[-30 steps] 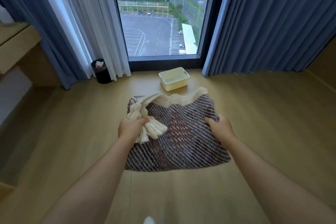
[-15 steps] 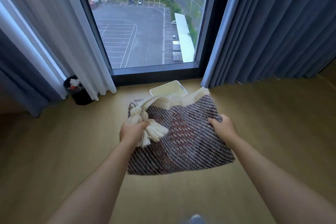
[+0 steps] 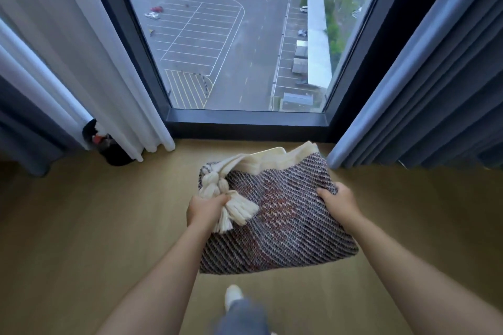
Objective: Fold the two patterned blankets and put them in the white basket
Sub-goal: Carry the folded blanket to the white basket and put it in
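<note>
A person's left hand [image 3: 206, 208] and right hand [image 3: 339, 202] grip opposite sides of a folded brown-and-grey woven blanket with cream tassels [image 3: 280, 228], held above a wooden floor [image 3: 81, 226].

Pale wooden floor [image 3: 81, 226] — 1 black bin [image 3: 115, 154] by the white curtain [image 3: 81, 62], 1 white basket [image 3: 272, 150] mostly hidden.

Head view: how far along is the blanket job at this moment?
Done: one patterned blanket looks folded into a compact bundle. In hand: the left hand grips its tasselled side, the right hand its other edge, held off the floor. Left: setting it in the basket, barely visible behind it; no second blanket shows.
</note>
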Tool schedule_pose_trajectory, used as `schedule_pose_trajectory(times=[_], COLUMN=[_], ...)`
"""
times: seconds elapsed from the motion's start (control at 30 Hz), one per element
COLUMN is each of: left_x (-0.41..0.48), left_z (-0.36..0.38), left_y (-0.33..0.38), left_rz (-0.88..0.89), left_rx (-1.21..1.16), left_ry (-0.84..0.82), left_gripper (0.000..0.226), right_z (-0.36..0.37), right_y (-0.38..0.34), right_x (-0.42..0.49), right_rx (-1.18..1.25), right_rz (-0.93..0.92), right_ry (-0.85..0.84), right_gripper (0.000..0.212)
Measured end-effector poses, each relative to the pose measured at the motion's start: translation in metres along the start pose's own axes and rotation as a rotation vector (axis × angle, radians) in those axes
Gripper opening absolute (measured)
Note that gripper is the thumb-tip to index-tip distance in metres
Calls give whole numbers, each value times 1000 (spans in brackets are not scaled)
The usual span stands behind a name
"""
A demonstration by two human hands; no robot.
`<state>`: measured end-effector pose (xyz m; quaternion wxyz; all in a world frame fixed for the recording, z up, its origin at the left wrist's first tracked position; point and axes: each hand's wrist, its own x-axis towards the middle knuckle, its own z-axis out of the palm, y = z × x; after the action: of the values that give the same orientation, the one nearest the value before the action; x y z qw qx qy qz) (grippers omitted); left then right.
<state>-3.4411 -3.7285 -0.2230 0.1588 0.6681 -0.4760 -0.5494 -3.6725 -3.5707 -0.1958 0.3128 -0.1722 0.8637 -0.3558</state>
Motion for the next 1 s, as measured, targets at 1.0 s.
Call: schedule_pose_trajectory(times=[1.0], left_x=[543], left_z=[385], left_y=[-116], left_rz=[-298], left_rx=[194], left_ry=[228], left_gripper=[79], right_z=[288], right_y=[178], right_x=[605], right_rx=[-555], right_rz=[116], right_ry=[-187], right_gripper=[27])
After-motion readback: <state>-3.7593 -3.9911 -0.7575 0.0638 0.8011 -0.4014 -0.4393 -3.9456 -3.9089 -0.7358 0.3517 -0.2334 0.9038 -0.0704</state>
